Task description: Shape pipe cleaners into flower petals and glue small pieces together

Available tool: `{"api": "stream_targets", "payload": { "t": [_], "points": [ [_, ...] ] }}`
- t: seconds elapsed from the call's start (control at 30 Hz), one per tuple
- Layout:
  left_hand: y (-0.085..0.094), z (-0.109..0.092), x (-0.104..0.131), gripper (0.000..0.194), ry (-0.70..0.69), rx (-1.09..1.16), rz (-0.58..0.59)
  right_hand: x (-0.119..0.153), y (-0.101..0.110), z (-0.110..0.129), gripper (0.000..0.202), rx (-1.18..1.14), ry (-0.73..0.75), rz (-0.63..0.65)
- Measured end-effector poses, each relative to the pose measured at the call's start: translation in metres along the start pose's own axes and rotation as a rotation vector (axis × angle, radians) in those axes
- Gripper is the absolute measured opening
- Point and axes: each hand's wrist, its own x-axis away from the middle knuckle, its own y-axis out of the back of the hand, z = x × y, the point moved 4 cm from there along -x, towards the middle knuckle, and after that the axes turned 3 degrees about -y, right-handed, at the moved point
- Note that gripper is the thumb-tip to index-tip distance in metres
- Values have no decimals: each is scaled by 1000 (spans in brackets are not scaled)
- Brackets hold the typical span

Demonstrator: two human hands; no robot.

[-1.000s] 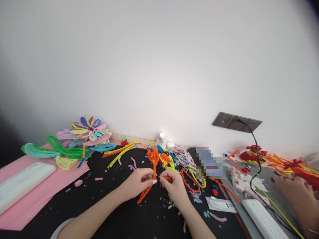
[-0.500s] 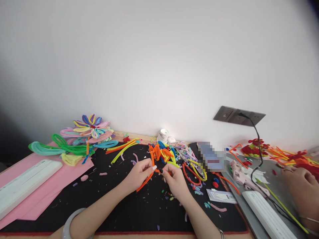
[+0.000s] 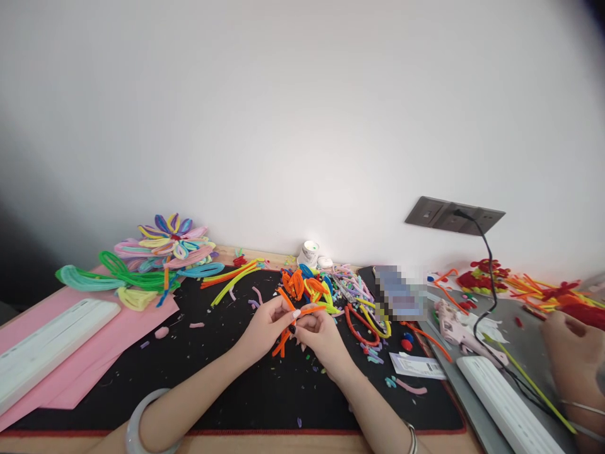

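Observation:
Over the middle of the black mat (image 3: 189, 384), my left hand (image 3: 268, 323) pinches orange pipe cleaners (image 3: 282, 343) between thumb and finger. My right hand (image 3: 317, 334) pinches the same orange pieces, its fingertips touching those of the left. The orange ends stick out crosswise above and below the fingers; the point where they meet is hidden by the fingertips. Just beyond the hands lies a pile of bent orange, blue and yellow pipe cleaners (image 3: 307, 289).
A pipe-cleaner flower (image 3: 174, 243) rests on pink sheets (image 3: 118, 343) at left, beside a white bar-shaped case (image 3: 51, 347). On the right are a blurred phone (image 3: 401, 291), a pink glue gun (image 3: 466, 331), another white case (image 3: 501, 397) and another person's hand (image 3: 574, 347). A paper cup (image 3: 309, 253) stands near the wall.
My hands have drawn together. The orange pipe cleaners now cross between my fingertips, with one end pointing right, where before one long strand hung from the left hand.

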Motion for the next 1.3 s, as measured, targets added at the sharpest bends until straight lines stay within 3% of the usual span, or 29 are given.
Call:
{"api": "stream_targets", "payload": {
  "t": [0.27, 0.47, 0.73, 0.9, 1.0, 1.2, 1.3],
  "points": [
    [5, 1, -2, 32, -40, -54, -3, -2, 8, 3, 20, -66, 93, -4],
    [4, 0, -1, 29, -49, -78, -13, -2, 0, -4, 34, -38, 28, 64],
    [5, -5, -1, 25, -63, -94, -27, -2, 1, -3, 22, -74, 62, 33],
    [4, -5, 1, 24, -58, -92, -39, -2, -5, -7, 36, -104, 16, 62],
    [2, -3, 1, 24, -40, -77, -8, -2, -7, -7, 33, -106, 50, 68],
    [9, -8, -3, 28, -25, -42, -52, -3, 4, -4, 14, 23, 32, 99],
    [9, -10, -3, 31, 48, 53, -14, -4, 10, -2, 24, 59, 7, 117]
  ]
}}
